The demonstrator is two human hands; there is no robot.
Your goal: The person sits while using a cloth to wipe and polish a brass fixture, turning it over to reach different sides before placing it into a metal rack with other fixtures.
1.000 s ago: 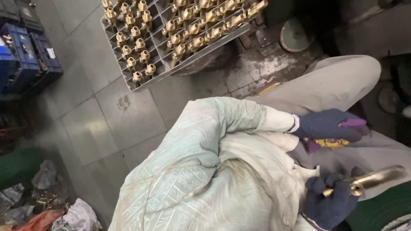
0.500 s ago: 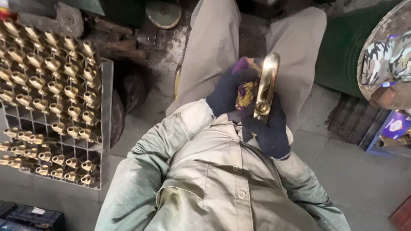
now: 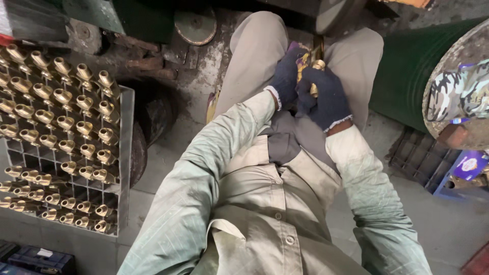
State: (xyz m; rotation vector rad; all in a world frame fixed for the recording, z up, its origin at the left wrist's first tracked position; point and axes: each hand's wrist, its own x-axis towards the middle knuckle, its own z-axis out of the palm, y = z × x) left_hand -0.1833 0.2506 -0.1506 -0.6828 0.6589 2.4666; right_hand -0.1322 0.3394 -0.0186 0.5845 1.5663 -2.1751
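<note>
Head view: my gloved left hand (image 3: 285,81) and right hand (image 3: 326,97) both clench around one brass fitting (image 3: 317,71) between them.

purple packet (image 3: 469,164), right; dark boxes (image 3: 38,258), bottom-left

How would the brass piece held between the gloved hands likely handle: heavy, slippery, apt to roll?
The brass piece looks like solid metal, so probably stiff and heavy for its size. Its polished, rounded surface may be slippery and prone to rolling; the knit gloves on the left hand and right hand likely help grip.
</note>
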